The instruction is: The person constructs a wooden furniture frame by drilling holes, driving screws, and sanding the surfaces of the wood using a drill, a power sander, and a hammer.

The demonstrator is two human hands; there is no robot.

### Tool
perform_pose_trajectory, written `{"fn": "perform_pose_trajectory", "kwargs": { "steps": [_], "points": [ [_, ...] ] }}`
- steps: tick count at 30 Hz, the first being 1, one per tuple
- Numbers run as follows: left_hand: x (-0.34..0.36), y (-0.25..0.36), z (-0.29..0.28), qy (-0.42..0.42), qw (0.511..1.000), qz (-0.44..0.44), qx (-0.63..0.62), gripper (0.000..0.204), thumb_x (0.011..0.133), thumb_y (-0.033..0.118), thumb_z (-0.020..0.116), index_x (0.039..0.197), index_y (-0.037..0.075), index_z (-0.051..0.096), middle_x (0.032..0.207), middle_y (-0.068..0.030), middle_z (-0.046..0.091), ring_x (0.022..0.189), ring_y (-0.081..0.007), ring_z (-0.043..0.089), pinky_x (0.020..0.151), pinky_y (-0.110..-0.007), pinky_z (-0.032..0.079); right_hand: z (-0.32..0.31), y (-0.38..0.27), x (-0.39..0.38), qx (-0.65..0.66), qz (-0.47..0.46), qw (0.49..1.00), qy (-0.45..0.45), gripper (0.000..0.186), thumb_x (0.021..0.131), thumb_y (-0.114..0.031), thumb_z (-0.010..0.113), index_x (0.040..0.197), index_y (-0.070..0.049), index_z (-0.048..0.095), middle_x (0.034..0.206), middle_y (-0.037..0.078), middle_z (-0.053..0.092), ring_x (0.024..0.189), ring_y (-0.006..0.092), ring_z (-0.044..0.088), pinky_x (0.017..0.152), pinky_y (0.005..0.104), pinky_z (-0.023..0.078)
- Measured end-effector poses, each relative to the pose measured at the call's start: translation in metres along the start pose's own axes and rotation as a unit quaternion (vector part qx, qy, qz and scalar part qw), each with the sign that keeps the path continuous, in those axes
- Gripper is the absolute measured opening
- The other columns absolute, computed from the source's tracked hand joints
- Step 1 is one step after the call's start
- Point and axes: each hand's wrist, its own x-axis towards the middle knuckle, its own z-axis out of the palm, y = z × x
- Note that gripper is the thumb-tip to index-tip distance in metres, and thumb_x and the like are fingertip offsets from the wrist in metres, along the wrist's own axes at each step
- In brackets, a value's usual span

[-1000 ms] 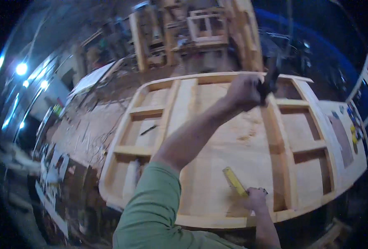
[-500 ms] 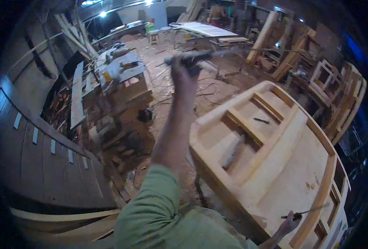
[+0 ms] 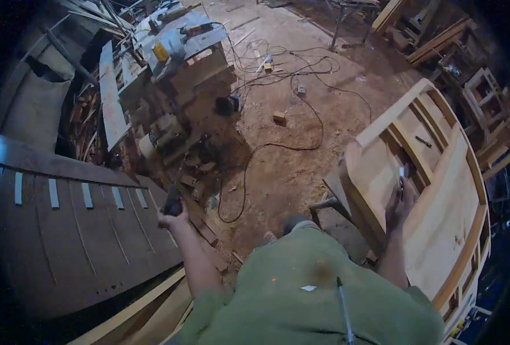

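Hammer [image 3: 172,202], lower left of frame, was gripped in the closed left hand [image 3: 173,218], swung out away from the frame [image 3: 439,190] at right. Right hand [image 3: 400,204] pinched a small chisel-like tool [image 3: 402,175] against the wood. Judged mid-strike cycle; next needs hammer returned onto the tool.

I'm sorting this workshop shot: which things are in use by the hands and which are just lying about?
In use:
- left hand gripping a dark tool
- right hand with a small tool, on the pale wooden frame

Lying about:
- black cable on the dirt floor
- small wood block
- cluttered workbench
- slatted dark panel
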Motion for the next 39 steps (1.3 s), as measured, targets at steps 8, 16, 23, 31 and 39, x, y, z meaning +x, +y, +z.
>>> {"fn": "perform_pose_trajectory", "kwargs": {
  "steps": [8, 16, 23, 31, 39],
  "points": [
    [0.07, -0.015, -0.027, 0.174, 0.983, 0.036, 0.054, 0.043, 0.083, 0.04, 0.05, 0.113, 0.009, 0.055, 0.116, -0.0106, 0.059, 0.104, -0.0314, 0.058, 0.087, -0.052, 0.05, 0.153, -0.079, 0.151, 0.26, 0.148, 0.95, 0.084, 0.022, 0.092, -0.017, 0.065, 0.104, 0.002, 0.06, 0.096, 0.011, 0.063, 0.089, 0.0227, 0.058, 0.076, 0.0368, 0.047],
    [0.133, -0.117, 0.119, 0.15, 0.985, -0.05, 0.063, 0.036, 0.084, 0.035, 0.047, 0.108, 0.01, 0.058, 0.111, -0.0112, 0.06, 0.099, -0.0318, 0.057, 0.086, -0.05, 0.047, 0.317, -0.187, 0.325, 0.429, 0.381, 0.811, -0.11, 0.016, 0.091, -0.02, 0.067, 0.087, -0.004, 0.064, 0.081, 0.002, 0.059, 0.078, 0.0118, 0.055, 0.073, 0.0306, 0.045],
    [0.182, -0.218, 0.303, 0.021, 0.985, -0.135, 0.109, 0.036, 0.084, 0.028, 0.049, 0.112, 0.008, 0.06, 0.112, -0.0134, 0.063, 0.099, -0.0344, 0.058, 0.087, -0.05, 0.047, 0.431, -0.312, 0.43, 0.34, 0.18, 0.876, -0.29, 0.031, 0.095, -0.031, 0.057, 0.097, -0.001, 0.065, 0.083, 0.006, 0.06, 0.079, 0.0153, 0.058, 0.071, 0.0309, 0.045],
    [0.258, -0.356, 0.52, -0.125, 0.957, -0.261, 0.0, 0.039, 0.083, 0.025, 0.052, 0.115, 0.005, 0.06, 0.114, -0.0153, 0.065, 0.102, -0.0338, 0.062, 0.088, -0.048, 0.051, 0.557, -0.297, 0.53, 0.491, 0.297, 0.779, -0.25, 0.021, 0.094, -0.02, 0.056, 0.107, -0.006, 0.062, 0.076, 0.003, 0.061, 0.068, 0.0165, 0.058, 0.062, 0.0299, 0.047],
    [0.313, -0.413, 0.792, -0.298, 0.906, -0.279, -0.116, 0.034, 0.084, 0.026, 0.056, 0.111, 0.006, 0.062, 0.107, -0.0111, 0.065, 0.099, -0.0304, 0.061, 0.088, -0.048, 0.051, 0.656, -0.369, 0.663, 0.571, 0.329, 0.696, -0.286, 0.031, 0.085, -0.023, 0.065, 0.108, -0.003, 0.061, 0.078, 0.004, 0.06, 0.068, 0.0128, 0.056, 0.06, 0.0277, 0.049]
  ]
}}
